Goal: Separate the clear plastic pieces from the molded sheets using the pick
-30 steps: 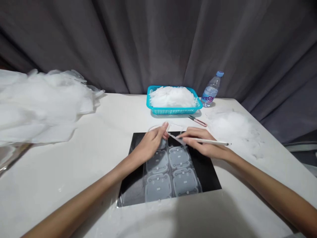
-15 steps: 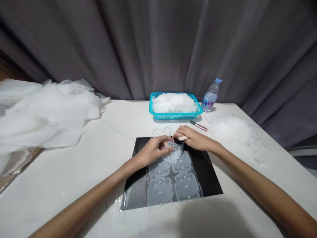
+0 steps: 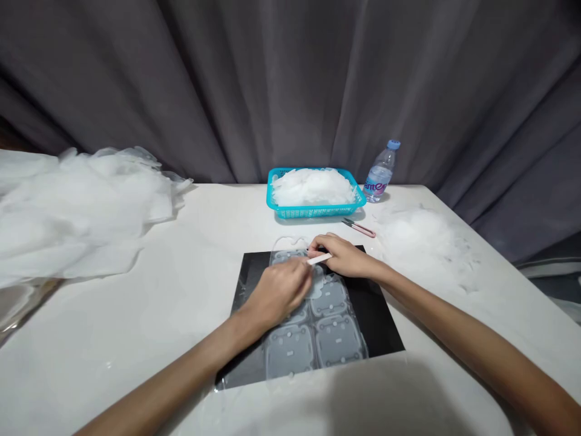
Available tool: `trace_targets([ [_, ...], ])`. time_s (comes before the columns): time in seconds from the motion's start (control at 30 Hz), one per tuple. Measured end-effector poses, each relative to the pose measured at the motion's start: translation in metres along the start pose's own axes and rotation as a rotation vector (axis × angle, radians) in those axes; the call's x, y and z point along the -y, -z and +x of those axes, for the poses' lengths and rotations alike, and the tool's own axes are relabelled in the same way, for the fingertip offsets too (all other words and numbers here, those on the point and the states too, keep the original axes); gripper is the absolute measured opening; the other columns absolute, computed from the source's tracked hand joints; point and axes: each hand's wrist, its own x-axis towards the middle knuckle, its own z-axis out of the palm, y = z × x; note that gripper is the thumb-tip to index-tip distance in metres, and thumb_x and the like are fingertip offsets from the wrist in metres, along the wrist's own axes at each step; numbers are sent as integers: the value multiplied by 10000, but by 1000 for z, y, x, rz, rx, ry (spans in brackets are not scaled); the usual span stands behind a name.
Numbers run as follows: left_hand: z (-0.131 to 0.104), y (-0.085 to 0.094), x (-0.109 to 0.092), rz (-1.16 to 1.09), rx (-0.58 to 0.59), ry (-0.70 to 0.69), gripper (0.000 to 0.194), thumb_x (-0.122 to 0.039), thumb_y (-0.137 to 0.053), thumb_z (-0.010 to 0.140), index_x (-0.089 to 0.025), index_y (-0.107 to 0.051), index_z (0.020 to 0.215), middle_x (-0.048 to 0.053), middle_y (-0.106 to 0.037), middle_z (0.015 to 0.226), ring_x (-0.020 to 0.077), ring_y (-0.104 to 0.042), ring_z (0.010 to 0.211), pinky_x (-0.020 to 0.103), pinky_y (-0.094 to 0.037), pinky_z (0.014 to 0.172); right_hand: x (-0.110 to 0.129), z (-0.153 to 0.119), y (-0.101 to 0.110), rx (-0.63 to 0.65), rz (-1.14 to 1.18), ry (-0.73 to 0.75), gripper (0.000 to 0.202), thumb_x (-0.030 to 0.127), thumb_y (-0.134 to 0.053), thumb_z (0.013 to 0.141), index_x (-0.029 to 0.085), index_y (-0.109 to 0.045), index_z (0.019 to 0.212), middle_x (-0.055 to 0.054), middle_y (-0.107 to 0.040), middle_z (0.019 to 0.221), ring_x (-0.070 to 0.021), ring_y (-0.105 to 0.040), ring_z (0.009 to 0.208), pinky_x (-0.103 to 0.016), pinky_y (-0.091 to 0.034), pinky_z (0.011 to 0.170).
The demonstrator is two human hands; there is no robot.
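Observation:
A black board [image 3: 379,327] lies on the white table, with a clear sheet of rounded grey-white panels [image 3: 290,351] over it. My left hand [image 3: 284,287] is closed above the upper part of the sheet, its fingertips at the near end of a thin white strip [image 3: 319,258]; whatever it grips is hidden. My right hand [image 3: 340,254] is closed at the sheet's upper edge, with the strip held between its fingers. Between and below the hands, a small translucent white piece [image 3: 316,286] lies over the panels.
Behind the board stands a turquoise basket [image 3: 318,212] of white pieces, beside a water bottle [image 3: 381,172] and small snips [image 3: 359,228]. White sheets [image 3: 77,212] are heaped at left, and a thin white pile [image 3: 424,242] lies at right.
My left hand has turned over and closed, moving off the translucent piece to the strip. My right hand stays near the sheet's upper edge. The whole view has shifted slightly.

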Motion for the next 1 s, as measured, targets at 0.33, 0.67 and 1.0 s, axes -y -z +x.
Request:
trace_targets([
  [0.33, -7, 3, -2, 108, -165, -211, 100, -229, -401, 1093, -220, -462, 1014, -42, -566, 759, 120, -554, 586, 238, -429, 583, -5, 3, 2, -141, -98, -37, 87, 208, -551, 1016, 216, -597, 943, -56, -700, 1017, -229, -572, 1014, -315, -414, 831],
  [0.67, 6, 8, 10, -519, -59, 293, 303, -537, -453, 1046, -235, -454, 1064, -82, -495, 654, 106, -377, 526, 215, -296, 516, 0, -20, 27, 76, 229, 53, 254, 349, -643, 981, 193, -716, 1166, -42, -728, 1010, -189, -645, 910, -291, -465, 841],
  [1.0, 8, 7, 9, -585, -37, 259, 306, -427, -773, 861, -145, -697, 953, 16, -662, 822, 132, -567, 705, 232, -429, 635, 9, -22, 26, 156, 318, 40, 190, 239, -643, 935, 150, -792, 1011, -41, -737, 869, -178, -622, 813, -274, -450, 766],
])
